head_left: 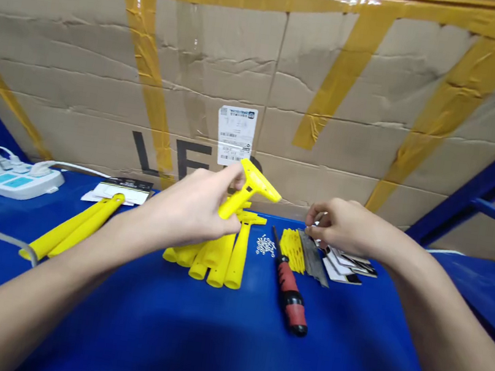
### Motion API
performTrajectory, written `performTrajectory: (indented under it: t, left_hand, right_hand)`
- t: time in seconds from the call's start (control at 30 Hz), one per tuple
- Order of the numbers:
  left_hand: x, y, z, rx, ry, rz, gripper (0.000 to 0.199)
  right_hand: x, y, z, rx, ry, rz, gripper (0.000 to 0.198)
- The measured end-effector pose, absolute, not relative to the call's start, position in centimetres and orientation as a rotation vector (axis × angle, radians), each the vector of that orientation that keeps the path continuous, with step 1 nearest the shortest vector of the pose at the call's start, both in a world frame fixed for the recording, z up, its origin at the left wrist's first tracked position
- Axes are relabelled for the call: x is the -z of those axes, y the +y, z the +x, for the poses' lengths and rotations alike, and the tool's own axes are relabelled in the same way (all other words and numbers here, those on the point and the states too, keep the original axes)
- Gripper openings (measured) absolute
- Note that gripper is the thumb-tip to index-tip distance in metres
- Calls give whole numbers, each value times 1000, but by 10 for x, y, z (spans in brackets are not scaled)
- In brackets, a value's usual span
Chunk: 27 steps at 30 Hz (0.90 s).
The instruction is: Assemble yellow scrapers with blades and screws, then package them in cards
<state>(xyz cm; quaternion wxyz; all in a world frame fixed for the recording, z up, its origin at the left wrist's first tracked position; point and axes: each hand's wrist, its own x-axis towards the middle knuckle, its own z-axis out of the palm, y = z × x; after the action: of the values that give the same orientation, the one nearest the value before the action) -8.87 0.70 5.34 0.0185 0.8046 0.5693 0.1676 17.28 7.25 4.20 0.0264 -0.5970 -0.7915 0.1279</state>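
Observation:
My left hand point(207, 207) is closed around a yellow plastic scraper handle point(257, 182), its wide flat head pointing up and to the right. Under that hand lies a pile of similar yellow handles point(219, 265) with round hollow ends. My right hand point(339, 224) has its fingers curled in a pinch above some dark grey strips point(313, 260); whatever is between the fingertips, if anything, is hidden. Left of the grey strips lie short yellow strips point(292, 251). A red and black screwdriver point(291, 297) rests beside them, near a small heap of screws point(265, 245).
White and black printed cards point(342, 266) lie by my right hand. At left are two yellow handles point(78, 225), more cards point(120, 191) and a white power strip point(11, 178) with cables. A taped cardboard box point(218, 69) stands behind the blue table point(205, 340), between blue frame posts point(485, 178).

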Motion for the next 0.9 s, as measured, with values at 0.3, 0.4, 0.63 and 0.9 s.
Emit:
performTrajectory:
  t: [0.3,0.4,0.63,0.9]
  left_hand:
    - [-23,31,-61,-321,1625,2557,43]
    - [-25,34,-67,-231,1569,2518,42]
    - [-28,33,-68,-218,1469,2542,38]
    - [-26,33,-68,-244,1459,2521,43]
  right_hand:
    - [-18,85,173,-584,-2473,-2027,14]
    - [-13,88,168,-586,-2459,-2062,18]
    - [-13,88,169,-591,-2453,-2092,18]
    - [-19,82,166,-336,-2497,-2255,27]
